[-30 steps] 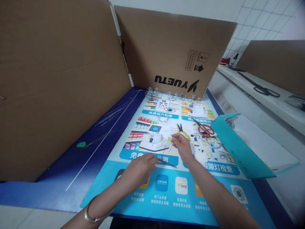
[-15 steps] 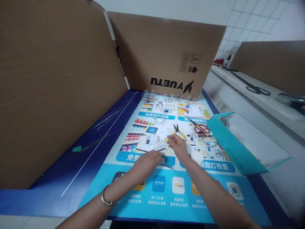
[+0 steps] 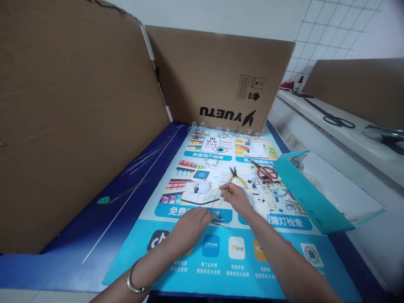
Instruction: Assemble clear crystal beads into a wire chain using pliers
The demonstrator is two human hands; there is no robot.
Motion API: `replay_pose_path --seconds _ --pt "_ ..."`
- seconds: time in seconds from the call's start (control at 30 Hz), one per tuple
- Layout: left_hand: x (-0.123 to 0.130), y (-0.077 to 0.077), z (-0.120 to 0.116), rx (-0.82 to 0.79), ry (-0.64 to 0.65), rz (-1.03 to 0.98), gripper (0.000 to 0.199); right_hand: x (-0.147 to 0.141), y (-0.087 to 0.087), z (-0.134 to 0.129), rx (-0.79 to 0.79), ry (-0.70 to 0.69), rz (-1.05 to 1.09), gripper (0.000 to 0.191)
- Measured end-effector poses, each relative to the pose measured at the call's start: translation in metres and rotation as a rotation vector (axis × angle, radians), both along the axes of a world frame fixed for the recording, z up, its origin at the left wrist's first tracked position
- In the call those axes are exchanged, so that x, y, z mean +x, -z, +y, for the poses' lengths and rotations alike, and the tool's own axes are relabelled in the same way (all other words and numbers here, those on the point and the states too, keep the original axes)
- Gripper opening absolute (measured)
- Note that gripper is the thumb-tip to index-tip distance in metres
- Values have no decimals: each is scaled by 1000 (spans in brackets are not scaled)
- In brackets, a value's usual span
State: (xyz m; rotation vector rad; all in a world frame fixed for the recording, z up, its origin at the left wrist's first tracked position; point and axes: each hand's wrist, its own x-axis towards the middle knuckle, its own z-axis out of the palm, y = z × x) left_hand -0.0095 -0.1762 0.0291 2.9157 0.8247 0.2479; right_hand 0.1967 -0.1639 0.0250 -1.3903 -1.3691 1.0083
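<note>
My right hand (image 3: 235, 197) is closed in a pinch above the printed mat (image 3: 132, 252), and a thin dark wire (image 3: 215, 195) loops out at its fingertips. Lower and to the left, my left hand (image 3: 193, 225) has its fingers curled together, palm down. What lies under those fingertips is hidden. Several thin wire strands (image 3: 221, 223) lie just right of them. Beyond the right hand are yellow-handled pliers (image 3: 237, 178), jaws spread and pointing away. Small clear beaded pieces (image 3: 208, 184) rest on the mat left of the pliers.
Red-handled scissors (image 3: 267, 172), a wire coil (image 3: 277, 188) and wire scraps (image 3: 292, 206) lie to the right, by a teal box (image 3: 312, 198). Cardboard panels (image 3: 221, 71) wall the back and left. Clear beaded pieces (image 3: 227, 129) line the back. A green-ended tool (image 3: 103, 200) sits left.
My left hand has drawn slightly back toward me, uncovering more of the wire strands beside it. The right hand keeps its pinch in nearly the same place. The view has shifted a little.
</note>
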Motion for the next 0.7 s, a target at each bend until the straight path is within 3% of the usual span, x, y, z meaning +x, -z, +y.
replay_pose_path --seconds 0.2,0.27,0.37,0.7 --pt "-1 1 0 -6 6 3 12 5 -30 -17 -103 -422 -162 13" --pt "-1 0 0 -20 -9 2 11 4 -36 -22 -75 -549 -345 10" --pt "0 -2 -1 -27 -26 -17 13 0 -38 -24 -21 -603 -529 9" --pt "-10 -4 13 -185 -121 -258 16 6 -41 -24 -25 -614 -579 9"
